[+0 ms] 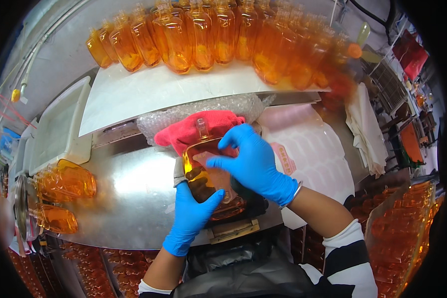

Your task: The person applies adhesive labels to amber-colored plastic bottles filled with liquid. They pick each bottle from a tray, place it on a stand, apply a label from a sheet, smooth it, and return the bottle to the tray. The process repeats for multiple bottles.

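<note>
A flat amber glass bottle (196, 149) lies tilted in front of me, its clear neck pointing away against a red cloth (213, 119). My left hand (191, 213), in a blue glove with a pale cover on one finger, holds the bottle by its left and lower side. Over the bottle's upper right is my right hand (253, 161), also gloved in blue. Its thumb and index finger are bent, with a gap between them. A small pinkish patch (201, 158) shows on the glass beside that thumb; whether the thumb touches it I cannot tell.
Several amber bottles (171, 42) stand on a white-covered shelf at the back. More bottles (67, 186) lie at the left by a white tray (59, 126). Bubble wrap (156, 121) lies behind the cloth. A pale sheet with rounded shapes (323, 154) covers the right side.
</note>
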The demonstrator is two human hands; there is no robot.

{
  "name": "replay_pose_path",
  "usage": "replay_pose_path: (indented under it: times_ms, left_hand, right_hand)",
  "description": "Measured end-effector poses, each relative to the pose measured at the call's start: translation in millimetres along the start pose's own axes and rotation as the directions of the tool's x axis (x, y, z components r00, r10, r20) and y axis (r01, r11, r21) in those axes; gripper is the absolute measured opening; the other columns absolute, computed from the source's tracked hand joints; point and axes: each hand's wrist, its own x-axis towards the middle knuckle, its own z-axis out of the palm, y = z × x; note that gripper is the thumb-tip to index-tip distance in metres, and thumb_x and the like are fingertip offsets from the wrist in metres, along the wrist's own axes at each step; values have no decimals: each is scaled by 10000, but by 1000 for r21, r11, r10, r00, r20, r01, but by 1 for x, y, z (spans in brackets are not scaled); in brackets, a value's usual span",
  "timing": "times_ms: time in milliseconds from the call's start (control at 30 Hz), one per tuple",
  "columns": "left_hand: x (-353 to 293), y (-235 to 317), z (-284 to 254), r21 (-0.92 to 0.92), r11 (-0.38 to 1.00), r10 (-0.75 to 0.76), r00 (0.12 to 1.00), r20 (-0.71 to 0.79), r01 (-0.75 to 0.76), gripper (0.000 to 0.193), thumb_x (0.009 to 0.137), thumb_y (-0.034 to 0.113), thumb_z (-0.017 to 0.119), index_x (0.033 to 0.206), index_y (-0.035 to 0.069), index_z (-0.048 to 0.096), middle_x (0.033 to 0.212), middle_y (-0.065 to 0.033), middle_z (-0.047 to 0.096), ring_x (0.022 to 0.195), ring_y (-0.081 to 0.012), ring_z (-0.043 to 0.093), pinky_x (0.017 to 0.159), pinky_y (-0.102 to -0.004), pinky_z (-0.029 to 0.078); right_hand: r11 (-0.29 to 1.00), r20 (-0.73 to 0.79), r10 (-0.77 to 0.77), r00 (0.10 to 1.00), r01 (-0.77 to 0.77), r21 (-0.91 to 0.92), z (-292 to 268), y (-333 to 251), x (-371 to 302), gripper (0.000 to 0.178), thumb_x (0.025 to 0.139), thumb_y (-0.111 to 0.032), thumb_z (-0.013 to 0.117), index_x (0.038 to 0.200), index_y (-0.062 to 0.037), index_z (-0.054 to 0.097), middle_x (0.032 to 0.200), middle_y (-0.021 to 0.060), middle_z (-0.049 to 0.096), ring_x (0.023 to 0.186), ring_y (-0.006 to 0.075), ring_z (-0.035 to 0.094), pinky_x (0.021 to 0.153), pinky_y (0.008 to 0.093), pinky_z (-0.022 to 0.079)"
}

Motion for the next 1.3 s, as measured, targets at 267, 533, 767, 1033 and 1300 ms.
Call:
replay_pose_path:
  times_ms: [267, 533, 767, 1033, 1300]
  left_hand:
    - [38, 13, -6, -194, 980, -58, 995, -79, 41, 547, 790, 142, 674, 1214, -36, 378, 1122, -143, 526, 988, -208, 555, 837, -322, 475]
    - [45, 22, -2, -205, 975, -122, 981, -152, 90, 479, 792, 224, 690, 1133, -18, 456, 1019, -110, 575, 881, -157, 573, 741, -272, 485]
    - [45, 19, -1, -204, 975, -127, 977, -172, 91, 464, 794, 231, 691, 1122, -6, 464, 998, -95, 579, 846, -147, 574, 720, -269, 483]
    - [44, 22, 0, -178, 981, -108, 978, -180, 75, 478, 792, 247, 694, 1125, -6, 462, 993, -95, 579, 842, -143, 571, 718, -272, 481]
    - [31, 14, -12, -368, 918, -200, 975, -101, 150, 467, 837, 265, 634, 1160, -4, 431, 1100, -136, 540, 964, -201, 574, 804, -311, 507]
  right_hand:
    - [808, 169, 516, 840, -543, 229, -6, 13, -70, 468, 658, -324, 803, 717, -45, 432, 668, 21, 428, 627, 100, 415, 558, 267, 398]
    - [788, 47, 561, 827, -550, 278, 17, 7, -88, 403, 726, -198, 767, 699, -96, 378, 656, -34, 365, 587, 38, 344, 519, 192, 339]
    - [771, 26, 579, 815, -558, 306, 18, 5, -89, 435, 705, -303, 773, 672, -63, 411, 661, 23, 416, 596, 113, 400, 549, 291, 377]
    - [796, 15, 561, 828, -544, 266, 17, 5, -90, 374, 736, -244, 752, 681, -76, 422, 641, -10, 413, 588, 63, 385, 542, 226, 364]
    - [33, 359, 810, 464, -647, 762, -28, 24, -84, 334, 855, -407, 576, 747, -91, 566, 681, 15, 520, 587, 105, 479, 515, 253, 393]
